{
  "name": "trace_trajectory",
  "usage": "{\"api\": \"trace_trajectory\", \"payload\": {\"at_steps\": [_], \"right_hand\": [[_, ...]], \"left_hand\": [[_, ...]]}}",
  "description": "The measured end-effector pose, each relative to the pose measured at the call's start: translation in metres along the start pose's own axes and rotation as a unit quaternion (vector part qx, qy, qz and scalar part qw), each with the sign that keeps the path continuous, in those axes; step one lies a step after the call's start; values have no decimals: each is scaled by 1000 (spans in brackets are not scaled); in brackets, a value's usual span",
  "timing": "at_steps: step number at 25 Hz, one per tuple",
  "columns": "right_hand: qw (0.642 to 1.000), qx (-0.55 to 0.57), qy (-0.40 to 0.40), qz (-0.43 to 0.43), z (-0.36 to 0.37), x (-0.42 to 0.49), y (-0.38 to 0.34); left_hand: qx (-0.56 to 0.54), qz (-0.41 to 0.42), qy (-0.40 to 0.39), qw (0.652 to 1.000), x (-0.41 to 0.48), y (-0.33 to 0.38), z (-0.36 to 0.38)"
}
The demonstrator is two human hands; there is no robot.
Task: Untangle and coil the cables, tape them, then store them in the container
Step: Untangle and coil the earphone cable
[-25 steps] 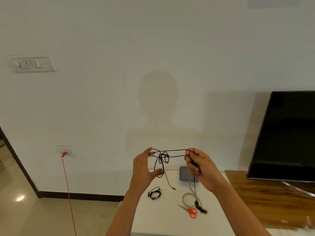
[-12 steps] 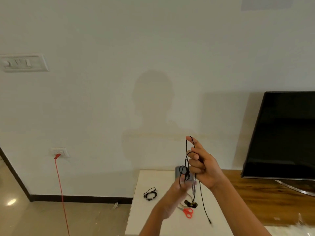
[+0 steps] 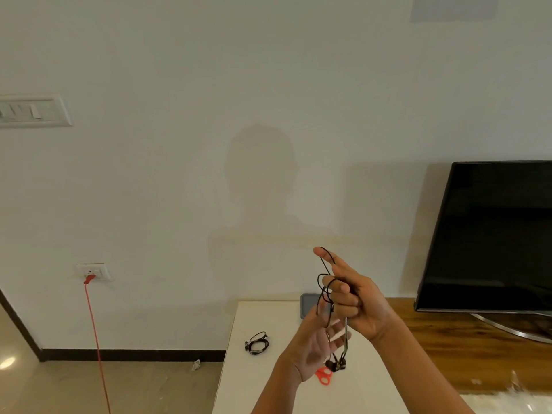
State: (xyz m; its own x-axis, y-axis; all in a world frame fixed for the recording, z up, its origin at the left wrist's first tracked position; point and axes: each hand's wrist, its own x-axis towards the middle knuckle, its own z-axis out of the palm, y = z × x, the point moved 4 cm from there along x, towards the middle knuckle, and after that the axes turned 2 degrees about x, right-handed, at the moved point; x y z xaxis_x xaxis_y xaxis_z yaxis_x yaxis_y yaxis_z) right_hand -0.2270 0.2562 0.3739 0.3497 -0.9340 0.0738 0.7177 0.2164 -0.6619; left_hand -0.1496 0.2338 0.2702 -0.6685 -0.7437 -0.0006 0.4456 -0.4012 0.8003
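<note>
Head view: beside a dark television (image 3: 490, 234), a white surface (image 3: 268, 389) is shown with the work held above it. The right hand (image 3: 361, 309) is raised, its grip closed round a black earphone cable (image 3: 325, 294) that is looped over the extended index finger. The left hand (image 3: 313, 351) is spread open just below and is blurred; contact with the hanging strand cannot be told. A grey container (image 3: 307, 306) is partly hidden behind the hands at the far edge of the surface. A coiled cable (image 3: 258, 343) is laid well to the left, and red-handled scissors (image 3: 324, 377) are seen under the left wrist. The earbuds (image 3: 336, 365) are hung low, just above the scissors. Loose turns could be shed from the fingertip if the finger is tilted. The remaining snarl could be tightened by a hard pull. The dangling earbuds could be swung into the loops and caught.
</note>
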Motion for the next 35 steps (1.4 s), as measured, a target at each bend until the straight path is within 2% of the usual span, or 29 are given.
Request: {"api": "trace_trajectory", "payload": {"at_steps": [3,6,9,12,17,21,30,35], "right_hand": [[997,-70,44,1,-15,-9,-2],[979,-180,93,8,-41,-22,0],[951,-281,127,-11,-70,-32,2],[901,-377,206,-58,-94,-42,0],[840,-461,276,-77,-132,-49,5],[791,-509,333,-63,-150,-46,13],[691,-577,417,-127,-145,-55,-3],[658,-586,443,-164,-133,-57,-15]], "left_hand": [[-224,10,116,968,4,10,-20],[-277,70,168,943,5,35,-38],[-231,129,208,942,-1,68,-50],[-134,171,242,946,-11,98,-54],[-72,257,261,928,-25,134,-54],[-46,295,269,916,-31,152,-46],[32,393,302,868,-59,191,-55],[25,416,330,847,-71,198,-58]]}}
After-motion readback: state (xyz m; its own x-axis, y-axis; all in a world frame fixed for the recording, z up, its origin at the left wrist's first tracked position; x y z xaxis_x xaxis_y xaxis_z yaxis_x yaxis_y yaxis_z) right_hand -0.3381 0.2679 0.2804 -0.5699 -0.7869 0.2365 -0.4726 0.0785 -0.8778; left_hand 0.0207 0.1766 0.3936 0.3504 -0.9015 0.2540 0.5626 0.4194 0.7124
